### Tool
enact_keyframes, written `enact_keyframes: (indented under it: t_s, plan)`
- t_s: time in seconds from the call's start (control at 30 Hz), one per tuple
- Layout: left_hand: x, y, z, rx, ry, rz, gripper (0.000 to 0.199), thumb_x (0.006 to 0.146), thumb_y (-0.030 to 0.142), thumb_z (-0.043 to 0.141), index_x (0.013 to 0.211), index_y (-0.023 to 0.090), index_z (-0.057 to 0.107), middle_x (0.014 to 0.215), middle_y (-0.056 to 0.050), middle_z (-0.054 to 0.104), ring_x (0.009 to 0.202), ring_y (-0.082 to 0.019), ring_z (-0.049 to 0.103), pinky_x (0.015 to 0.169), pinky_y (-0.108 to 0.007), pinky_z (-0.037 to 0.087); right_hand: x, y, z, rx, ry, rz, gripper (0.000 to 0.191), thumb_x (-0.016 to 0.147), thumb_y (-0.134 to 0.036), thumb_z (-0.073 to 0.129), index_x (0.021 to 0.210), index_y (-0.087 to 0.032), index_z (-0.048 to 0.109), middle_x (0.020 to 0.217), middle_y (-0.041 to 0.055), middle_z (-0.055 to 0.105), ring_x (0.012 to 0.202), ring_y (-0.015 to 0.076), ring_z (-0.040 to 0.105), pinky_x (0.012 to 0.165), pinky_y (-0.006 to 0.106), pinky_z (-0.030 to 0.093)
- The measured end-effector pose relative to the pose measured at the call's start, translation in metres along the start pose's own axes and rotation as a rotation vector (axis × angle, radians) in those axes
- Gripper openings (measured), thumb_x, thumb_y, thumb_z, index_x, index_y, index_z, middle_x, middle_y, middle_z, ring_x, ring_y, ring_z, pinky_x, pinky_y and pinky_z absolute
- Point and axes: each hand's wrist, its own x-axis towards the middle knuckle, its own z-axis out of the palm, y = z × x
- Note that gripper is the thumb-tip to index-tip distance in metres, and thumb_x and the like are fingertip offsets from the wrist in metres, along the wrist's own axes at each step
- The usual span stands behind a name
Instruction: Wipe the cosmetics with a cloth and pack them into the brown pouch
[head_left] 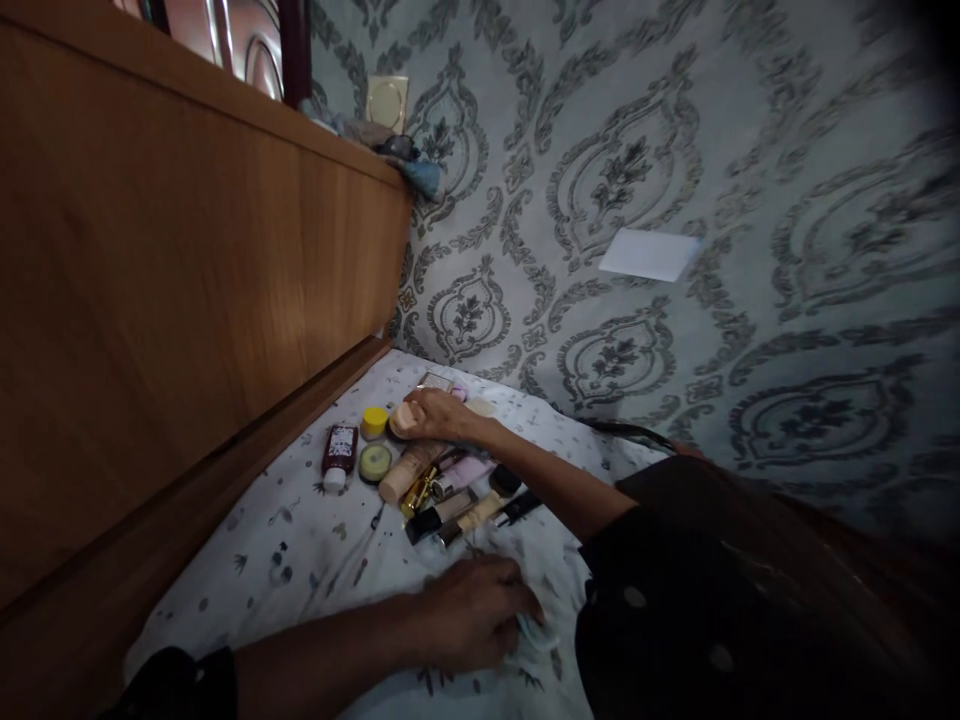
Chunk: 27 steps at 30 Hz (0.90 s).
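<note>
My right hand (pixel 442 414) reaches across the patterned cloth to a small round beige item (pixel 406 420), its fingers closed on it. Nearer to me, my left hand (pixel 480 612) rests with curled fingers on a pale bluish cloth (pixel 536 638). Between the hands lie several cosmetics: a beige tube (pixel 401 476), a gold tube (pixel 417 494), a black-capped tube (pixel 439 516) and a pale yellow tube (pixel 478 514). A yellow-lidded jar (pixel 374 422), a round greenish container (pixel 374 462) and a dark red bottle with a white cap (pixel 340 457) are left of them.
A wooden panel (pixel 225 220) rises along the left, with crumpled fabric (pixel 425 178) on its top corner. Patterned wallpaper (pixel 525 200) covers the wall behind, where a white card (pixel 649 254) shows. A dark bag-like object (pixel 720 500) is at the right.
</note>
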Motion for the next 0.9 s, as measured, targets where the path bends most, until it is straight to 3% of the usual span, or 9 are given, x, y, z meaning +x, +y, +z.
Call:
enact_keyframes:
  t_s: [0.2, 0.37, 0.6, 0.77, 0.9]
  plan:
    - [0.000, -0.001, 0.002, 0.017, 0.008, 0.017, 0.037, 0.078, 0.009, 0.057, 0.112, 0.020, 0.068, 0.102, -0.007, 0.064, 0.098, -0.022, 0.063, 0.090, -0.029, 0.051, 0.002, 0.005, -0.001, -0.051, 0.009, -0.004, 0.039, 0.092, -0.042, 0.057, 0.116, -0.012, 0.067, 0.105, 0.0120, 0.073, 0.097, 0.0241, 0.066, 0.079, 0.029, 0.045]
    - [0.001, 0.001, 0.000, 0.022, 0.000, 0.009, 0.035, 0.078, 0.010, 0.057, 0.110, 0.022, 0.067, 0.103, -0.006, 0.065, 0.096, -0.021, 0.064, 0.088, -0.029, 0.051, 0.016, -0.019, 0.018, -0.098, 0.033, -0.103, 0.049, 0.085, -0.043, 0.068, 0.122, -0.011, 0.063, 0.119, 0.0173, 0.068, 0.116, 0.0299, 0.057, 0.095, 0.035, 0.039]
    - [0.004, -0.004, 0.001, 0.151, -0.068, 0.052, 0.006, 0.081, 0.018, 0.060, 0.085, 0.016, 0.064, 0.090, -0.008, 0.065, 0.083, -0.021, 0.063, 0.075, -0.029, 0.052, 0.029, -0.037, 0.036, -0.090, 0.050, -0.162, 0.033, 0.082, -0.035, 0.071, 0.105, -0.014, 0.063, 0.098, 0.0138, 0.071, 0.097, 0.0275, 0.061, 0.085, 0.036, 0.040]
    - [0.003, 0.000, -0.004, 0.079, -0.053, 0.024, 0.023, 0.080, 0.012, 0.056, 0.100, 0.015, 0.066, 0.101, -0.010, 0.066, 0.093, -0.022, 0.064, 0.086, -0.031, 0.052, 0.006, -0.036, 0.031, -0.026, 0.200, -0.146, 0.036, 0.085, -0.034, 0.068, 0.114, -0.015, 0.056, 0.111, 0.0136, 0.066, 0.107, 0.0268, 0.056, 0.093, 0.038, 0.038]
    - [0.000, 0.001, -0.005, -0.125, 0.020, 0.023, 0.038, 0.075, 0.004, 0.052, 0.107, 0.017, 0.068, 0.110, -0.009, 0.067, 0.106, -0.022, 0.063, 0.097, -0.033, 0.049, -0.040, -0.033, 0.028, 0.338, 0.449, -0.114, 0.034, 0.080, -0.031, 0.072, 0.108, -0.019, 0.057, 0.105, 0.0073, 0.065, 0.099, 0.0239, 0.057, 0.086, 0.035, 0.043]
